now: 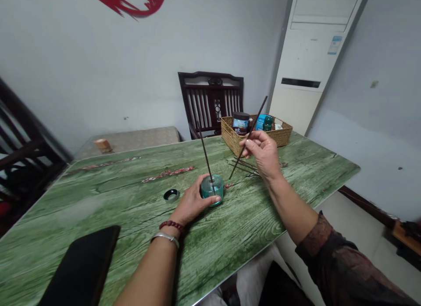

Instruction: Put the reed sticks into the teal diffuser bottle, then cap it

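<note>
— While the flat black slab [80, 264] lies off to the left (a phone, by its look), what sits further along the green wood-grain table [131, 205]?

— A black ring collar [171, 199], just left of the left hand [191, 204]. That hand is clasped around a glass diffuser jar [219, 183], its thumb across the near side, and the jar stands upright on the table.

— Is anything in the jar?

— Something teal, likely liquid, and one standing reed [205, 154], its long axis tilted so that the top leans left.

— And the right hand [264, 153]?

— Thumb and fingers are pinched together on a second reed [258, 115]. This one leans the opposite way: top to the right, lower tip slanting down and left, toward the jar's side.

— How does that tip lie from the mouth?

— Just right of it, apart, outside the rim; whether it touches the table, I cannot tell. The jar is down and left of the right hand.

— And beyond?

— Loose reeds [246, 166] on the table near that hand, with the wicker basket [230, 137] just behind them.
</note>
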Tool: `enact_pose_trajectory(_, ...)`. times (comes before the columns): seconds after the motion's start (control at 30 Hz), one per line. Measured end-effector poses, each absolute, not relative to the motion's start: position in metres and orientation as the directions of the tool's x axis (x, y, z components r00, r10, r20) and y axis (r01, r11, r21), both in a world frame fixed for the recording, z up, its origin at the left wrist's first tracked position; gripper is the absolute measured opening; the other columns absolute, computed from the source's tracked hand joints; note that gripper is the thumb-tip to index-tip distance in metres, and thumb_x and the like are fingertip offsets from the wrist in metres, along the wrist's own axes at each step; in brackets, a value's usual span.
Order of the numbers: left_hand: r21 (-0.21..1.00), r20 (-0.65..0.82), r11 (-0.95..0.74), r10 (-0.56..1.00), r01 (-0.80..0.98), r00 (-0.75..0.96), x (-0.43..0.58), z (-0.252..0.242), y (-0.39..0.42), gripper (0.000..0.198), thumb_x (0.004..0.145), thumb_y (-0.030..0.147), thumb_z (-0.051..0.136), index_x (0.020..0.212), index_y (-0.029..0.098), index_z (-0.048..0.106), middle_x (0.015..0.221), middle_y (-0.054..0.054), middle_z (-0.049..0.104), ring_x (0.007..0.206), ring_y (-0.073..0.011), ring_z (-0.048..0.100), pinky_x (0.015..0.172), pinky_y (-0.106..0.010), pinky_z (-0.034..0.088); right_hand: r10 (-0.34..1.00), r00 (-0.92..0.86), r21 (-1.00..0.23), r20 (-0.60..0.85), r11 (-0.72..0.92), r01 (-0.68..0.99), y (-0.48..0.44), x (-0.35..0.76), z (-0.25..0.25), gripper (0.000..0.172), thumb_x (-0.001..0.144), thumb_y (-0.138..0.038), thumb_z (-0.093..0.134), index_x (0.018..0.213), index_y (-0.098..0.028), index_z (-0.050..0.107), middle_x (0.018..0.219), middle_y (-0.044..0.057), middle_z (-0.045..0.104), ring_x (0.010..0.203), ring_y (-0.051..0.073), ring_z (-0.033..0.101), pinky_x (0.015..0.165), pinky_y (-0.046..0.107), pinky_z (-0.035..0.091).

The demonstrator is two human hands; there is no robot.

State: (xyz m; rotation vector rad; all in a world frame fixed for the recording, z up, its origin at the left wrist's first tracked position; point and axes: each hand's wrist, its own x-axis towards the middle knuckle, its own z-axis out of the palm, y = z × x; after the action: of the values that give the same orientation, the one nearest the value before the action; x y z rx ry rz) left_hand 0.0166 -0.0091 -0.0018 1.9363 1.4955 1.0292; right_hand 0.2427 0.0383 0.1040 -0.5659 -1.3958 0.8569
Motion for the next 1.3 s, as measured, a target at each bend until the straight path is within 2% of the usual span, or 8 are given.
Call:
enact_pose_trajectory(0.17, 0.761, 0.261, -0.285, 0.957, 0.583, 0.128, 0.017, -0.001, -0.010, 0.076, 0.066, 0.048, 0.075, 0.131, 0.019, 0.047, 0.119, -0.010, 0.066, 0.115, -0.0303, 0.061, 0.101, -0.045, 0.045, 0.780, -0.062, -0.766, 0.622, 0.590, -0.256, 0.031, 0.212, 0.117, 0.022, 0.083, -0.038, 0.065, 0.092, -0.023, 0.053, 0.082, -0.002, 0.070, 0.055, 0.007, 0.058, 0.050, 0.019, 0.047)
enact_pose_trajectory(0.37, 0.755, 0.266, -0.288, 0.956, 0.589, 0.126, 0.018, 0.001, -0.012, 0.077, 0.066, 0.048, 0.074, 0.131, 0.019, 0.047, 0.123, -0.011, 0.065, 0.117, -0.0320, 0.060, 0.103, -0.048, 0.043, 0.796, -0.166, -0.805, 0.582, 0.537, -0.250, 0.039, 0.182, 0.098, 0.024, 0.078, -0.040, 0.068, 0.086, -0.022, 0.055, 0.077, -0.003, 0.068, 0.052, 0.007, 0.057, 0.046, 0.017, 0.045)
enact_pose_trajectory(0.57, 0.757, 0.280, -0.302, 0.951, 0.579, 0.130, 0.018, 0.002, -0.012, 0.075, 0.065, 0.048, 0.074, 0.130, 0.019, 0.050, 0.120, -0.011, 0.067, 0.114, -0.0318, 0.061, 0.100, -0.046, 0.046, 0.785, -0.294, -0.828, 0.545, 0.558, -0.046, 0.043, 0.173, 0.077, 0.021, 0.077, -0.038, 0.069, 0.085, -0.020, 0.063, 0.070, -0.004, 0.065, 0.054, 0.009, 0.057, 0.052, 0.021, 0.048)
enact_pose_trajectory(0.73, 0.745, 0.274, -0.297, 0.953, 0.598, 0.132, 0.018, 0.004, -0.013, 0.075, 0.066, 0.051, 0.074, 0.128, 0.016, 0.049, 0.119, -0.012, 0.066, 0.111, -0.0307, 0.062, 0.098, -0.044, 0.046, 0.750, -0.205, -0.671, 0.629, 0.657, 0.343, 0.054, 0.219, 0.071, 0.017, 0.085, -0.035, 0.063, 0.088, -0.020, 0.069, 0.082, 0.000, 0.071, 0.073, 0.013, 0.063, 0.072, 0.024, 0.048)
enact_pose_trajectory(0.83, 0.748, 0.265, -0.301, 0.953, 0.592, 0.149, 0.018, 0.004, -0.013, 0.073, 0.068, 0.051, 0.073, 0.127, 0.017, 0.049, 0.118, -0.011, 0.067, 0.110, -0.0296, 0.063, 0.098, -0.044, 0.047, 0.798, -0.102, -0.566, 0.594, 0.504, 0.652, 0.067, 0.257, 0.054, 0.018, 0.090, -0.029, 0.055, 0.090, -0.019, 0.070, 0.089, 0.002, 0.072, 0.083, 0.015, 0.065, 0.081, 0.024, 0.045)
enact_pose_trajectory(0.93, 0.751, 0.266, -0.304, 0.952, 0.586, 0.153, 0.017, 0.003, -0.012, 0.069, 0.068, 0.049, 0.073, 0.126, 0.019, 0.050, 0.117, -0.010, 0.067, 0.109, -0.0294, 0.063, 0.098, -0.044, 0.047, 0.888, -0.077, -0.407, 0.454, 0.283, 0.868, 0.077, 0.281, 0.028, 0.021, 0.092, -0.027, 0.051, 0.095, -0.020, 0.071, 0.098, 0.005, 0.073, 0.092, 0.018, 0.066, 0.083, 0.025, 0.044)
enact_pose_trajectory(1.1, 0.754, 0.273, -0.296, 0.953, 0.586, 0.130, 0.018, 0.004, -0.012, 0.069, 0.067, 0.047, 0.073, 0.126, 0.019, 0.051, 0.118, -0.010, 0.067, 0.109, -0.0294, 0.063, 0.098, -0.044, 0.047, 0.949, -0.146, -0.149, 0.280, 0.193, 0.970, 0.083, 0.285, 0.005, 0.025, 0.092, -0.031, 0.053, 0.105, -0.023, 0.073, 0.106, 0.010, 0.072, 0.097, 0.022, 0.068, 0.079, 0.027, 0.045)
enact_pose_trajectory(1.3, 0.770, 0.265, -0.277, 0.958, 0.574, 0.107, 0.018, 0.004, -0.012, 0.068, 0.065, 0.044, 0.075, 0.125, 0.022, 0.053, 0.117, -0.009, 0.068, 0.110, -0.0307, 0.062, 0.099, -0.048, 0.046, 0.968, -0.178, -0.010, 0.177, 0.183, 0.983, 0.082, 0.282, 0.006, 0.028, 0.093, -0.029, 0.053, 0.106, -0.016, 0.073, 0.110, 0.016, 0.070, 0.100, 0.025, 0.068, 0.081, 0.029, 0.048)
